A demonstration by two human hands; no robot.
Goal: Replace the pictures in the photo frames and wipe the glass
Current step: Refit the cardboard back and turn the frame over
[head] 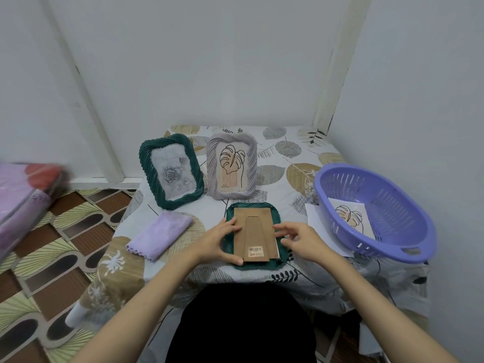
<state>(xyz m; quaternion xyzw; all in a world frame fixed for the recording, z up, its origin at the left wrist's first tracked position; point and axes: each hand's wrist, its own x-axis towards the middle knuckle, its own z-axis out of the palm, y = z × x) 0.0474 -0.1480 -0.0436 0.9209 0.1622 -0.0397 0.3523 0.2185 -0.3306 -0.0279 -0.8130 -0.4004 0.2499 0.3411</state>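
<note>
Face down at the desk's near edge lay the green frame (252,264), my left hand (218,241) and right hand (301,238) clamping its brown backing board (255,231), which I judged needed lifting out next.

Evenly, softly lit from above; faint shadows, no glare. Sharp at centre, strong wide-angle bending at edges, motion-blurred pink bundle (23,195) at far left.
</note>
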